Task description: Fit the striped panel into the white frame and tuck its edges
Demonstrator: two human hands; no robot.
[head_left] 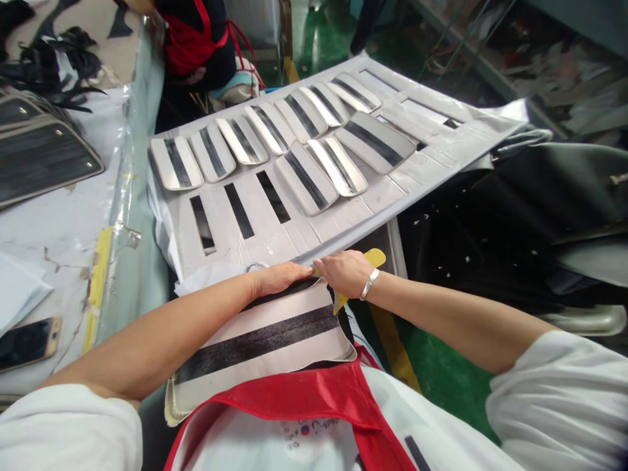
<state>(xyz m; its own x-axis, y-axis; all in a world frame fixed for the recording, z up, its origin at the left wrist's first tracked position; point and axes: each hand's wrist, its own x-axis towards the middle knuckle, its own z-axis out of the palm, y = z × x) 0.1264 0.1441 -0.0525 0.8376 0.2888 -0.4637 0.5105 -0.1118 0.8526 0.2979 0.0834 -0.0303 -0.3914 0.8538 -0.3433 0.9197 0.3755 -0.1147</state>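
On my lap lies a padded panel [275, 320], pale with a dark band along its length and black material at its edges. My left hand [282, 276] grips the panel's far edge, fingertips close to my right hand. My right hand [346, 271] is closed at the panel's far right corner. A yellow tool [376, 257] sticks out on both sides of that fist; its working end is hidden, so I cannot tell its kind. Beyond my hands, several similar banded panels [307, 180] lie on a slotted white board [226, 245].
At left, a worktable [59, 222] holds a phone [29, 343], paper sheets [19, 294], dark panels [44, 157] and black straps [53, 65]. A person in a red apron [191, 39] is behind the board. Black material [490, 216] lies at right above the green floor [451, 373].
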